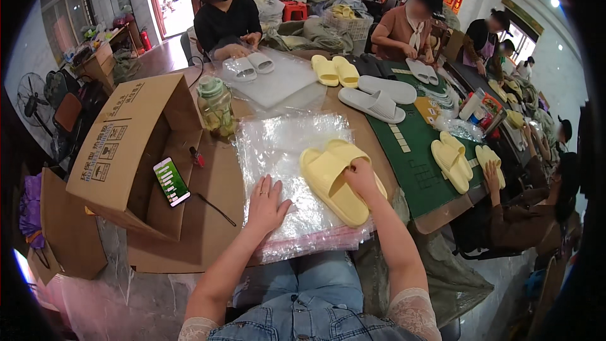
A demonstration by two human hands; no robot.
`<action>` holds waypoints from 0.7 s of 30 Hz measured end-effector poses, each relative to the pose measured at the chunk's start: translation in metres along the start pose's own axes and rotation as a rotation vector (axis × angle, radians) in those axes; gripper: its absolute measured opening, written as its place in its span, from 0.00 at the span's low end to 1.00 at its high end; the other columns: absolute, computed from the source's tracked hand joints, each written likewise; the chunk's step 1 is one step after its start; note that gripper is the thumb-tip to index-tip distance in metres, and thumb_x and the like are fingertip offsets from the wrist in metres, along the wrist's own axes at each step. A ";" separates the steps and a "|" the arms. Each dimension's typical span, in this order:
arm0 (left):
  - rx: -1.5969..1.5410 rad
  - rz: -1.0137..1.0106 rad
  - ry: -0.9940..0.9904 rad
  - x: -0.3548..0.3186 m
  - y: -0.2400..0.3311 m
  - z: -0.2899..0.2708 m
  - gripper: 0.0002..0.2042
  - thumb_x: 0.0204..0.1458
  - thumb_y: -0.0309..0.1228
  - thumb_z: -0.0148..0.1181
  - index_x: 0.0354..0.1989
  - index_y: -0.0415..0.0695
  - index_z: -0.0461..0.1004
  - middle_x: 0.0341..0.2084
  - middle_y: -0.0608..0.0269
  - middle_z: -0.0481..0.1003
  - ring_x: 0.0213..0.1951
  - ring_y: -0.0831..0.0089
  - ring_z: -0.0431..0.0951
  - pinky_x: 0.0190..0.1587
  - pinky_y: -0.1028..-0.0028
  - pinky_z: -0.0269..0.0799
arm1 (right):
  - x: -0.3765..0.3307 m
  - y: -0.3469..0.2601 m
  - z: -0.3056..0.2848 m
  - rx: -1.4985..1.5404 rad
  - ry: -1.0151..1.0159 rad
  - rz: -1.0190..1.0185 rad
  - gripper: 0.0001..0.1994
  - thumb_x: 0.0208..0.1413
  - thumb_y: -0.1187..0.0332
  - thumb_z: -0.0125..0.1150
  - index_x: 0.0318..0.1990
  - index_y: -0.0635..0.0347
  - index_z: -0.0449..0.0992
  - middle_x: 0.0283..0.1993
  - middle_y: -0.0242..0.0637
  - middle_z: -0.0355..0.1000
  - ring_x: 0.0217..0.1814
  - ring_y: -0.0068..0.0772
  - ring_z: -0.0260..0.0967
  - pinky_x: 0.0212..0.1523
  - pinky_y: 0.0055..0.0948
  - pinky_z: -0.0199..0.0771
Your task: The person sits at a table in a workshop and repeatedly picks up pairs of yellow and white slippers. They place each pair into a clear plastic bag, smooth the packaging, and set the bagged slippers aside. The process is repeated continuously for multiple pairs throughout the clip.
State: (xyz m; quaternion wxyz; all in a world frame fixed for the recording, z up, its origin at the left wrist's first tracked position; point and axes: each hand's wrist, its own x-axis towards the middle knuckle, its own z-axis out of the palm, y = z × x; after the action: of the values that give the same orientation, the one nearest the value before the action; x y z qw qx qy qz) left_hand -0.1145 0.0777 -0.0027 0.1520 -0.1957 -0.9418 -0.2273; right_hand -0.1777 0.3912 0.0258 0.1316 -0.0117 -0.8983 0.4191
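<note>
A thick stack of clear plastic bags (271, 145) lies in front of me, its near edges tinted pink. Flat on the bags, with fingers stretched out, rests my left hand (267, 207); a ring shows on one finger. On the right part of the stack sits a pair of pale yellow slippers (319, 173), side by side and tilted toward the upper left. My right hand (363, 180) is closed on the nearer slipper, its fingers tucked into the opening under the strap, so the fingertips are hidden.
Left of the bags stands an open cardboard box (132, 145) with a lit phone (171, 182) in it. A glass jar (216, 110) is behind. Grey slippers (379, 98) and more yellow slippers (451, 161) lie to the right. Co-workers handle slippers around the tables.
</note>
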 end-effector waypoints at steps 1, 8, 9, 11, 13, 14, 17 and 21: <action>-0.023 0.027 -0.012 0.000 0.001 -0.004 0.32 0.58 0.50 0.59 0.64 0.39 0.69 0.68 0.36 0.60 0.70 0.39 0.57 0.71 0.51 0.53 | -0.003 0.007 -0.003 0.059 0.049 0.000 0.10 0.49 0.69 0.63 0.28 0.70 0.74 0.27 0.52 0.72 0.30 0.46 0.72 0.33 0.42 0.70; -0.073 0.239 -0.374 -0.014 0.035 -0.037 0.47 0.43 0.63 0.67 0.69 0.47 0.65 0.71 0.38 0.55 0.72 0.39 0.52 0.73 0.51 0.48 | -0.050 0.016 -0.064 0.349 0.117 0.241 0.09 0.56 0.70 0.62 0.33 0.71 0.77 0.31 0.40 0.76 0.35 0.28 0.73 0.36 0.30 0.70; -0.045 0.246 -0.414 -0.014 0.039 -0.039 0.49 0.42 0.63 0.68 0.70 0.47 0.63 0.72 0.37 0.53 0.73 0.38 0.50 0.74 0.49 0.47 | -0.060 0.025 -0.070 0.349 0.160 0.183 0.09 0.57 0.70 0.62 0.35 0.71 0.78 0.33 0.39 0.77 0.36 0.26 0.73 0.37 0.28 0.70; 0.034 0.250 -0.473 -0.013 0.044 -0.037 0.51 0.40 0.64 0.69 0.73 0.54 0.59 0.73 0.36 0.50 0.74 0.37 0.48 0.73 0.45 0.45 | -0.083 0.035 -0.076 0.424 0.208 0.145 0.09 0.59 0.71 0.61 0.40 0.71 0.78 0.37 0.36 0.78 0.39 0.23 0.73 0.40 0.26 0.71; 0.093 0.256 -0.487 -0.013 0.051 -0.043 0.48 0.43 0.62 0.68 0.73 0.57 0.59 0.73 0.37 0.50 0.74 0.37 0.47 0.73 0.44 0.45 | -0.107 0.020 -0.088 0.579 0.205 0.179 0.10 0.61 0.72 0.60 0.45 0.71 0.79 0.41 0.35 0.79 0.41 0.22 0.73 0.42 0.25 0.72; 0.057 0.273 -0.474 -0.013 0.052 -0.040 0.44 0.46 0.59 0.67 0.72 0.57 0.60 0.72 0.38 0.51 0.73 0.37 0.49 0.72 0.43 0.46 | -0.120 0.012 -0.096 0.592 0.208 0.188 0.13 0.61 0.73 0.60 0.50 0.72 0.77 0.45 0.33 0.79 0.44 0.22 0.73 0.46 0.24 0.72; -0.029 0.286 -0.432 -0.016 0.047 -0.034 0.33 0.53 0.49 0.65 0.68 0.57 0.66 0.70 0.43 0.57 0.71 0.38 0.54 0.70 0.42 0.51 | -0.150 0.003 -0.107 0.609 0.215 0.186 0.14 0.61 0.74 0.59 0.52 0.71 0.77 0.48 0.34 0.79 0.47 0.22 0.74 0.49 0.24 0.73; -0.137 0.246 -0.325 -0.011 0.043 -0.032 0.20 0.59 0.37 0.59 0.60 0.53 0.74 0.63 0.48 0.69 0.65 0.42 0.66 0.67 0.45 0.60 | -0.181 -0.017 -0.112 0.708 0.195 0.160 0.17 0.58 0.79 0.61 0.55 0.70 0.76 0.52 0.35 0.78 0.53 0.25 0.74 0.52 0.28 0.74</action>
State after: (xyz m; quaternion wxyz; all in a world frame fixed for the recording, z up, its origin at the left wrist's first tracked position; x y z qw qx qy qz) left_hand -0.0797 0.0938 0.0364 0.0112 -0.3533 -0.9052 -0.2358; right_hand 0.0264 0.4406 0.0663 0.1795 -0.0757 -0.6773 0.7094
